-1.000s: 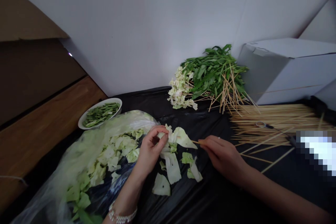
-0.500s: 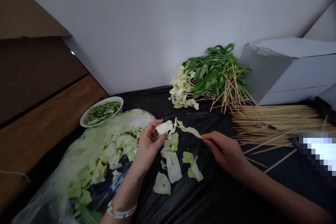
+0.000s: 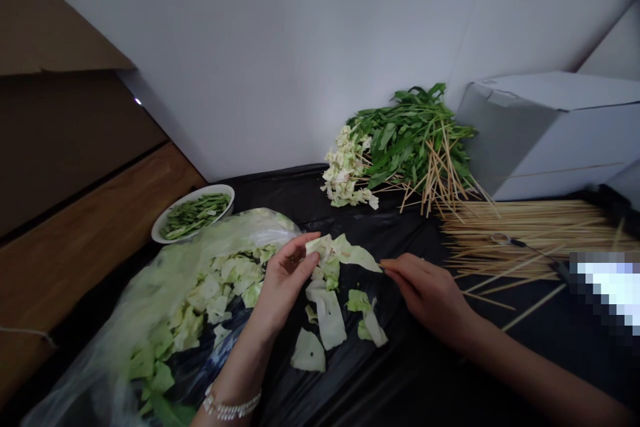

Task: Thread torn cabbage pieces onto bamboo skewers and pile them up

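Pale cabbage pieces (image 3: 361,256) are gathered on a thin skewer between my two hands, above the black plastic sheet (image 3: 400,373). My left hand (image 3: 287,277) pinches the left end of these pieces between thumb and fingers. Fingers of my right hand (image 3: 425,290) are closed on the skewer's right end, which is mostly hidden by the fingers and the leaf. Just below lie loose cabbage pieces (image 3: 330,320). To the left, many more cut pieces (image 3: 200,293) spill from a clear plastic bag (image 3: 135,290).
Behind are skewered cabbage (image 3: 345,170) and skewered green leaves (image 3: 400,140) against the wall. Bare skewers (image 3: 520,230) with a small looped tool (image 3: 501,239) lie right, before a white box (image 3: 565,140). A white bowl (image 3: 156,230) of cut green vegetables stands left.
The cabbage pieces between my hands have turned and bunched closer together on the skewer. My left hand has shifted slightly right, and my right hand slightly left.
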Action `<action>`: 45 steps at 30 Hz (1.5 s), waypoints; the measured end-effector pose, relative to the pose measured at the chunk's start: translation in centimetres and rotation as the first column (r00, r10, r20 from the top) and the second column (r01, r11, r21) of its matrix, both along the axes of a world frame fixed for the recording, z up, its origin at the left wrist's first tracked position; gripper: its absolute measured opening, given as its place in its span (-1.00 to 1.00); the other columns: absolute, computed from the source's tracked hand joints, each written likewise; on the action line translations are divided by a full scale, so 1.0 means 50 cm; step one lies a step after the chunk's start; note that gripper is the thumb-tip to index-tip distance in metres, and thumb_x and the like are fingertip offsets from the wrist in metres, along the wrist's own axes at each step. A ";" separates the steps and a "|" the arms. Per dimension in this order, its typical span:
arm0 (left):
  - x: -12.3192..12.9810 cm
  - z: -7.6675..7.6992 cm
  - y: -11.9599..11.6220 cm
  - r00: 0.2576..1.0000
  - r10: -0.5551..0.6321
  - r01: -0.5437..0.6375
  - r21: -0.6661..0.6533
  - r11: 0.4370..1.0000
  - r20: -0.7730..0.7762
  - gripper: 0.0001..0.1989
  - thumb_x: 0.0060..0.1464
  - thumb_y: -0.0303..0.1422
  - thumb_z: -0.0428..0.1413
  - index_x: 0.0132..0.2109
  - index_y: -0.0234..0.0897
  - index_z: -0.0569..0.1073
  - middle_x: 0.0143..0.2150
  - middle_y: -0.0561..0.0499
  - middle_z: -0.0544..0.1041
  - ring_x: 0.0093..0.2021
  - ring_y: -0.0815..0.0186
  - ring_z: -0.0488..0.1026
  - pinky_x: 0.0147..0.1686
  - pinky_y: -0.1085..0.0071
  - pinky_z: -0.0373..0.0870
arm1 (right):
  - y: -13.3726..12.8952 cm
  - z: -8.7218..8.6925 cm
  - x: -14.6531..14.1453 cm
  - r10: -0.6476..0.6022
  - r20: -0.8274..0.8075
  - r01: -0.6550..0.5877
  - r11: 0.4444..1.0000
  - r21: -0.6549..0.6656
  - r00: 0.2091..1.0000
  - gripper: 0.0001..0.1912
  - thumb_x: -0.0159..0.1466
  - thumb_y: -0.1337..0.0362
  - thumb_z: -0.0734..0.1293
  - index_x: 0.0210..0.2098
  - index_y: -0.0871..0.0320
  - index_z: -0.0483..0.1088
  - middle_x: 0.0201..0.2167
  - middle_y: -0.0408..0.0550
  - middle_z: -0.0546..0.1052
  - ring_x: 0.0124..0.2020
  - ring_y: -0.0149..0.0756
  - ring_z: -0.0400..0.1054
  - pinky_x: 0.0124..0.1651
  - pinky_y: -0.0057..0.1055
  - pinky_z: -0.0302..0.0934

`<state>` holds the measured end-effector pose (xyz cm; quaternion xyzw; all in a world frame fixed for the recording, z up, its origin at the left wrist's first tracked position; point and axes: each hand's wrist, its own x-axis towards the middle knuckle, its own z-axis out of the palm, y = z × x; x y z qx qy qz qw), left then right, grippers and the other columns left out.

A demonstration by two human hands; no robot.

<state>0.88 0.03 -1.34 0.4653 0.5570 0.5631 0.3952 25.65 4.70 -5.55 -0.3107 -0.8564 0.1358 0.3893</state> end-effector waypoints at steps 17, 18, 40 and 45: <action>0.004 -0.008 0.010 0.987 0.159 -0.159 0.009 0.987 0.038 -0.64 -0.13 -0.34 0.34 -0.18 -0.24 0.41 -0.41 0.09 0.55 -0.38 0.37 0.49 -0.31 0.45 0.38 | -0.003 0.002 -0.001 0.009 0.006 -0.009 1.000 0.024 1.000 -0.79 0.40 0.36 0.17 -0.08 0.14 0.42 -0.31 -0.05 0.54 -0.30 -0.34 0.45 -0.22 -0.41 0.35; 0.004 -0.009 0.010 0.989 0.149 -0.149 0.012 0.989 0.026 -0.66 -0.14 -0.34 0.34 -0.21 -0.24 0.41 -0.41 0.09 0.54 -0.40 0.38 0.48 -0.33 0.46 0.38 | -0.003 0.000 -0.001 0.008 0.015 -0.009 1.000 0.026 1.000 -0.79 0.40 0.36 0.17 -0.08 0.14 0.42 -0.31 -0.05 0.54 -0.30 -0.34 0.45 -0.22 -0.41 0.35; -0.002 -0.016 0.010 0.997 0.064 -0.068 0.082 0.994 0.047 -0.78 -0.05 -0.36 0.30 -0.20 -0.21 0.52 -0.30 0.06 0.53 -0.30 0.39 0.45 -0.25 0.50 0.39 | 0.000 -0.006 0.000 -0.023 0.025 0.022 0.999 0.033 0.999 -0.79 0.41 0.34 0.17 -0.09 0.13 0.42 -0.30 -0.05 0.54 -0.30 -0.34 0.46 -0.22 -0.41 0.35; -0.001 -0.015 0.009 0.996 0.083 -0.079 0.101 0.992 -0.044 -0.81 -0.04 -0.36 0.30 -0.22 -0.22 0.57 -0.31 0.04 0.55 -0.29 0.35 0.47 -0.23 0.46 0.41 | -0.002 -0.006 -0.001 -0.026 0.040 0.023 0.998 0.055 0.999 -0.79 0.41 0.36 0.17 -0.09 0.14 0.42 -0.31 -0.05 0.55 -0.30 -0.32 0.47 -0.21 -0.40 0.35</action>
